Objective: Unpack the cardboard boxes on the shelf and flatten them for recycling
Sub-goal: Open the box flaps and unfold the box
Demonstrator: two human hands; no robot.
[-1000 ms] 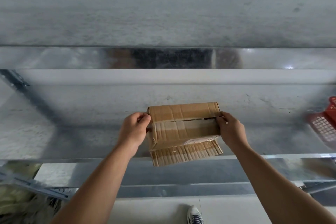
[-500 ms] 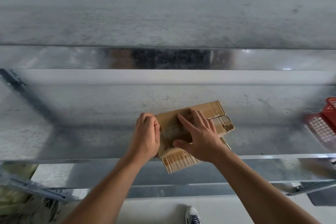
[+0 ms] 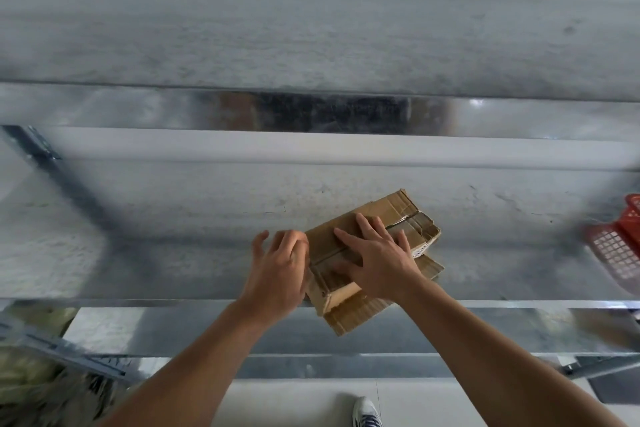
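Note:
A small brown cardboard box lies nearly flat on the metal shelf, turned at an angle, with one flap hanging over the shelf's front edge. My right hand lies on top of it with spread, straight fingers and presses down. My left hand is at the box's left end, fingers loosely spread, touching or almost touching that end; contact is hard to tell. The box's taped seam shows past my right fingertips.
A red plastic basket sits at the shelf's far right. A higher shelf level runs above. Below the front edge are the floor, my shoe and some blurred clutter at lower left.
The box went from being held up by both ends to lying down, turned clockwise. My right hand moved onto its top and presses it flatter; my left hand opened its fingers.

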